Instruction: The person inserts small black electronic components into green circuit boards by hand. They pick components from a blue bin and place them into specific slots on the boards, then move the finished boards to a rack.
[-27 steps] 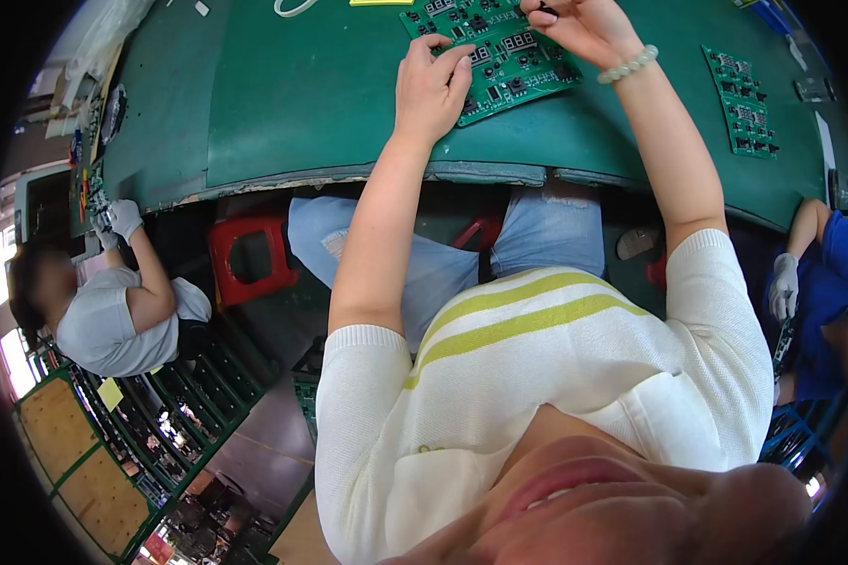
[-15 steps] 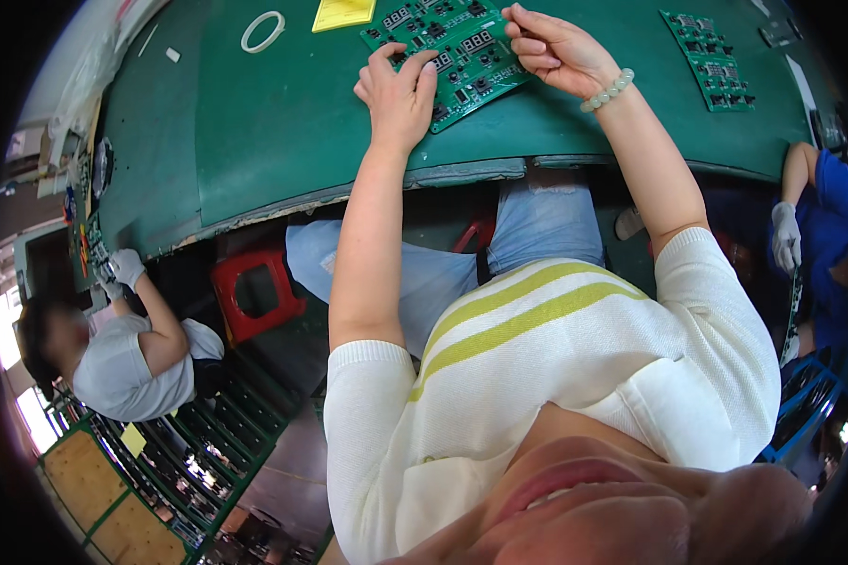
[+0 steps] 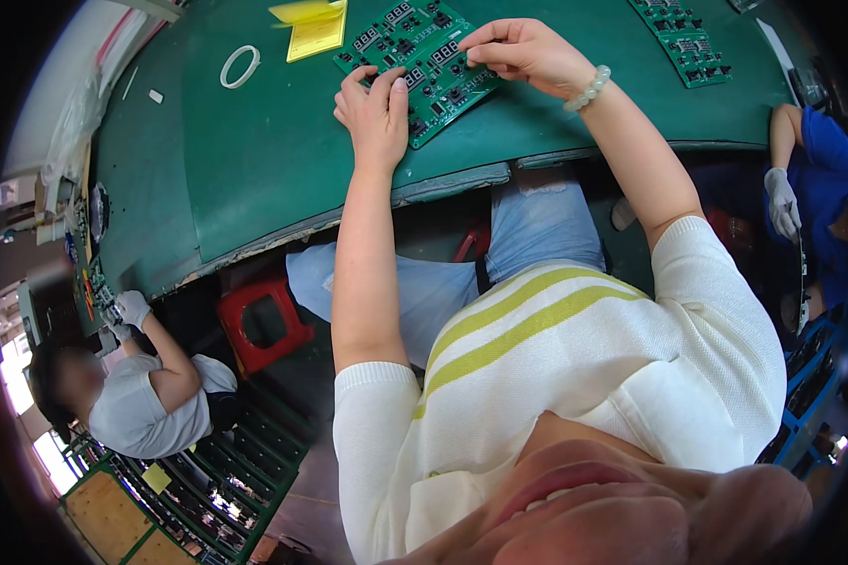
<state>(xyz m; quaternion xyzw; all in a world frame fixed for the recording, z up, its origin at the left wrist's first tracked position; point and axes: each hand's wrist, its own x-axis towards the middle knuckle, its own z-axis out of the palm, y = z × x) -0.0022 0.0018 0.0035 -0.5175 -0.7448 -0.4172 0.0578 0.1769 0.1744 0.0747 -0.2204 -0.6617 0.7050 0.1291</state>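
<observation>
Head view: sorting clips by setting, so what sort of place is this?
Likely an electronics assembly workshop: green circuit board panel under both bare hands on a green-covered workbench, more boards nearby, and gloved co-workers at neighbouring stations.

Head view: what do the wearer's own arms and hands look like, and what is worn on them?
Both hands, left hand and right hand, are bare and ungloved. A pale beaded bracelet circles the right wrist. Short white knit sleeves with ribbed cuffs leave the forearms uncovered.

Head camera, looking steeply down

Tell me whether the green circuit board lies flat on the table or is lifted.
Flat: the circuit board lies on the green table, left hand pressing it.
</observation>
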